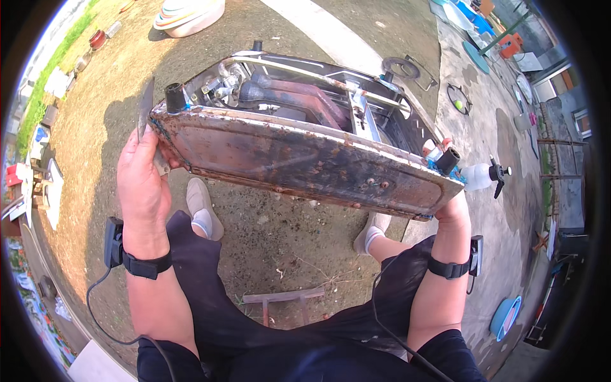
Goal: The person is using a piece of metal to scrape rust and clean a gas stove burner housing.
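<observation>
Between my two hands hangs a rusty gas stove [305, 159], tilted with its stained, brown long side facing me. Its open underside shows rusty burner tubes [299, 99], metal fittings, and dark round feet at the corners. My left hand [143, 181] is closed on the left end, and a narrow, worn blade [146, 108], like a knife, sticks up from the same grip. At the right end, my right hand [453, 210] grips the lower corner from beneath; its fingers are mostly hidden behind the stove. Blue bits cling near the feet.
A white spray bottle [480, 176] with a black pump head stands just right of the stove. A low wooden stool [284, 297] is between my legs. Farther off are a pale basin [191, 16], a black ring [401, 67] and a blue basin [506, 318].
</observation>
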{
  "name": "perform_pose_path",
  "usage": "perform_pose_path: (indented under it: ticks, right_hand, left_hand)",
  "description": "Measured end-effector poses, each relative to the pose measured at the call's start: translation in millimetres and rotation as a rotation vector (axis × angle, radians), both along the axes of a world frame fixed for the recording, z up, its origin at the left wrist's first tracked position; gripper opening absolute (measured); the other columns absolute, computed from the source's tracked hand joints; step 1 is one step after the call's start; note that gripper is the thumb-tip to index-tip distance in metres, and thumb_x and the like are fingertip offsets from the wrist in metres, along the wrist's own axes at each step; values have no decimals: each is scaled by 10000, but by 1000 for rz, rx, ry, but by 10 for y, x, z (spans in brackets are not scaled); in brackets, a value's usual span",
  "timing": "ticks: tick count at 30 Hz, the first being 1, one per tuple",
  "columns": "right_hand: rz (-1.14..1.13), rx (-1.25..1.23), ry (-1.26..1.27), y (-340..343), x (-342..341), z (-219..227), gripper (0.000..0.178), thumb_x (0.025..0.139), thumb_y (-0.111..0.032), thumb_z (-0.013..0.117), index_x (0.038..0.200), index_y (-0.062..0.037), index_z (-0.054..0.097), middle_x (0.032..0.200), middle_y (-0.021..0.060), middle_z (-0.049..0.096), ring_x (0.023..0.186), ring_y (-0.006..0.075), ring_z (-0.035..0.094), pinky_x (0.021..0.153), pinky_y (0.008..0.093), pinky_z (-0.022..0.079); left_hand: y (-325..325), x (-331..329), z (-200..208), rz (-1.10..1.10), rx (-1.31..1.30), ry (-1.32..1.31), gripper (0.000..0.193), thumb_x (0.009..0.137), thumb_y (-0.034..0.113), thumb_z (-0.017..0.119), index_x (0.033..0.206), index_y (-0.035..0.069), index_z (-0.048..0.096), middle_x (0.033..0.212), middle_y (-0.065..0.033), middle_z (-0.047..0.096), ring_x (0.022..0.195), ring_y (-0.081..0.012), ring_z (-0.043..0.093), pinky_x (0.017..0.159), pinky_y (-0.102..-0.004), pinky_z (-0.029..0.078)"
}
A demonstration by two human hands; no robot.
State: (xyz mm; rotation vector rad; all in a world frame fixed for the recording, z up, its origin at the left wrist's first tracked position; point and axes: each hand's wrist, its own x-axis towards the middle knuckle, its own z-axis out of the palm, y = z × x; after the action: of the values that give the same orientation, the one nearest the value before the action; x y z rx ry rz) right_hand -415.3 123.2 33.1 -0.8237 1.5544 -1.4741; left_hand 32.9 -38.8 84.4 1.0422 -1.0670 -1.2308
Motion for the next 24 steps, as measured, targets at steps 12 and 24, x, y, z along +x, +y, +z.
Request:
perform_pose_path:
  ticks: [12, 24]
  right_hand:
    - [-34, 12, 148, -132, 250, 206, 687, 1153, -569, 378, 1599, -55, 472, 1528, 84, 532, 1371, 172, 512, 1140, 390, 435]
    - [137, -488, 223, -298, 531, 616, 605, 1124, -403, 323, 751, -15, 598, 794, 109, 599, 946, 278, 601, 1216, 471, 280]
  left_hand:
    - [-4, 8, -91, -43, -52, -129, 370, 1133, 410, 563, 1109, 63, 686, 931, -13, 655, 804, -109, 565, 692, -276, 452]
    - [-94, 49, 87, 0, -76, -150, 318, 1130, 372, 581, 1087, 74, 683, 858, 26, 580, 776, -81, 530, 668, -258, 420]
